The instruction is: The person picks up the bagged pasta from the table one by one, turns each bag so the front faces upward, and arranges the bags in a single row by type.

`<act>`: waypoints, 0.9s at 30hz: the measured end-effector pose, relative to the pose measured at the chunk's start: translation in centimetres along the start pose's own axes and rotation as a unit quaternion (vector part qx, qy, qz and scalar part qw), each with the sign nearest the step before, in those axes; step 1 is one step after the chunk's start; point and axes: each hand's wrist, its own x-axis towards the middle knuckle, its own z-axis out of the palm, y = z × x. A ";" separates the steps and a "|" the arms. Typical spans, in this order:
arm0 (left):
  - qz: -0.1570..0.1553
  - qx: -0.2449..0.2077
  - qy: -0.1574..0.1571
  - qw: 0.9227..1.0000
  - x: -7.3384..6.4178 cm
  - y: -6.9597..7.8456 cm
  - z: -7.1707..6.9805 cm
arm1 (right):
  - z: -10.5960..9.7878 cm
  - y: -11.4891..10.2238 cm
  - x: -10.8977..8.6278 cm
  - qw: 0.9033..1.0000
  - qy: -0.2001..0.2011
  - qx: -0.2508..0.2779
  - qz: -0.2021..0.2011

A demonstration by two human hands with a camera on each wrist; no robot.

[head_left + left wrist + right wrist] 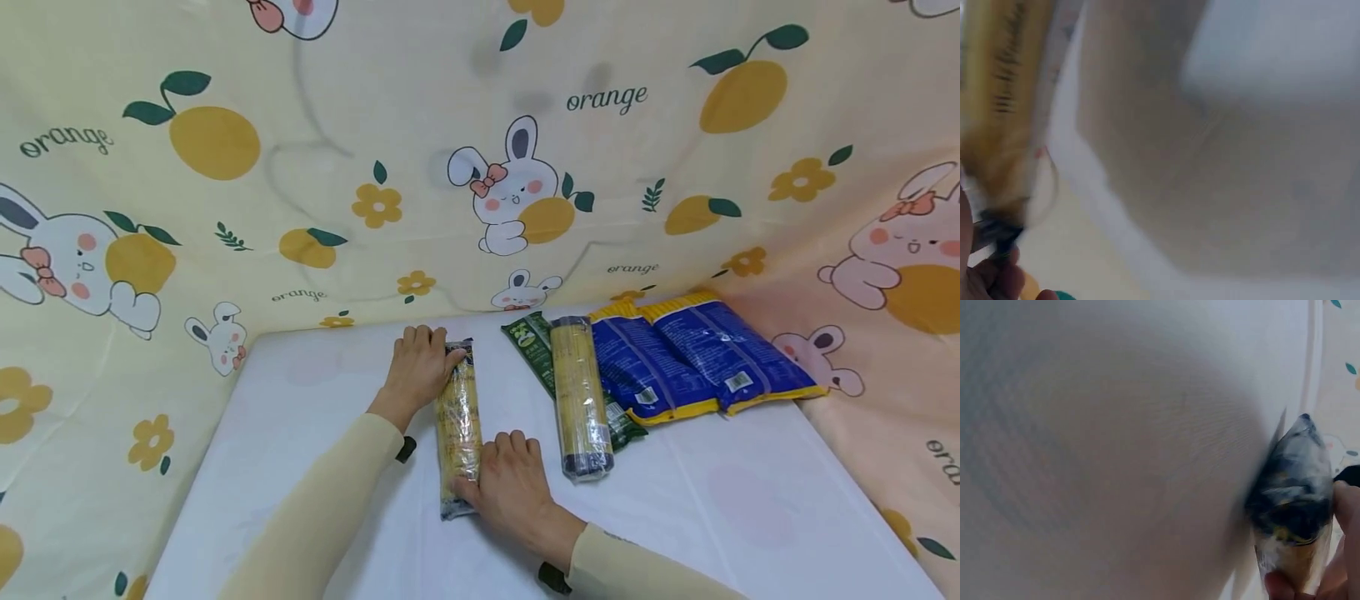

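A long, clear-wrapped pack of dried noodles (459,417), yellow with dark ends, is near the middle of the white table. My left hand (417,372) grips its far end, the thumb lying across the top. At the near end, my right hand (517,487) holds it with the thumb on the wrapper. In the left wrist view the noodle pack (1004,112) is blurred, with dark lettering along it, and fingers of the left hand (997,281) pinch its dark end. Crinkled dark wrapper on the pack's end (1294,487) shows in the right wrist view beside the right hand (1344,550).
Right of my hands, a second noodle pack (581,400) lies across a green packet (532,342). Two blue bags with yellow edges (652,367) (727,350) overlap farther right. A printed cloth (420,150) hangs behind the white table (315,392).
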 end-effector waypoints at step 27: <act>-0.040 -0.082 -0.181 0.979 -10.0 10.3 0.8 | -3.0 14.1 1.9 0.998 0.001 -0.021 0.051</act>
